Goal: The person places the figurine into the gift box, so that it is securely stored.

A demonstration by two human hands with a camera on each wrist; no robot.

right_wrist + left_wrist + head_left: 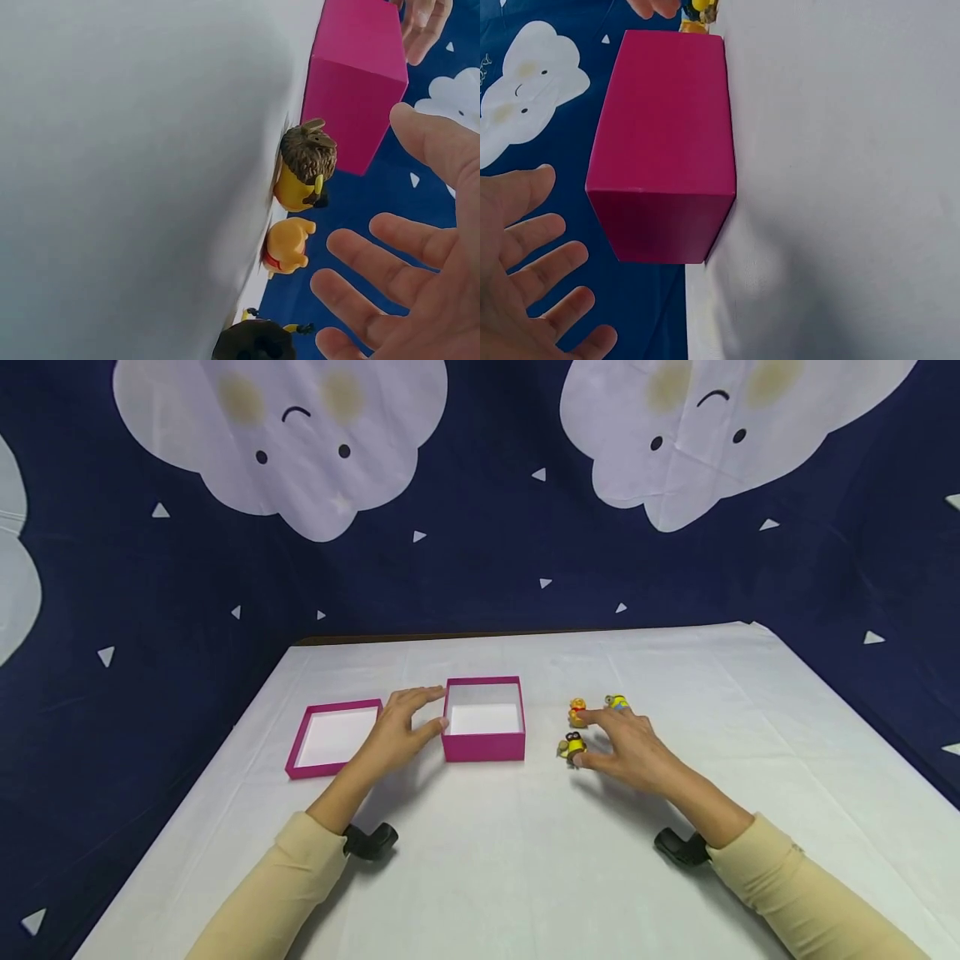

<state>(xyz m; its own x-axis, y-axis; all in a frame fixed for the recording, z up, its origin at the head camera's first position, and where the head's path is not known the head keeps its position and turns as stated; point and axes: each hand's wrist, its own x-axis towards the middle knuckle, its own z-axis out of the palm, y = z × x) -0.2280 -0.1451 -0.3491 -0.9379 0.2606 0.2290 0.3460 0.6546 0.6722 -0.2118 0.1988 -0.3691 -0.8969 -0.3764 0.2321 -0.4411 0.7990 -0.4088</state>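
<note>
An open magenta box [483, 747] with a white inside stands at mid-table. My left hand [401, 727] is at its left side with fingers spread; in the left wrist view the hand [525, 270] appears apart from the box [660, 112]. My right hand [630, 747] hovers over three small toy figures, fingers apart and holding nothing. Near its thumb is a yellow minion figure [574, 747] with a brown, shell-like back [309, 154]. A Winnie-the-Pooh figure [577, 713] stands by the index finger. Another minion figure [617, 702] is partly hidden behind the hand.
Left of the box lies a magenta-rimmed lid [298, 747], its white inside facing up, partly behind the left hand. A white cloth [480, 860] covers the table. Behind it hangs a dark blue curtain [480, 568] with clouds and triangles.
</note>
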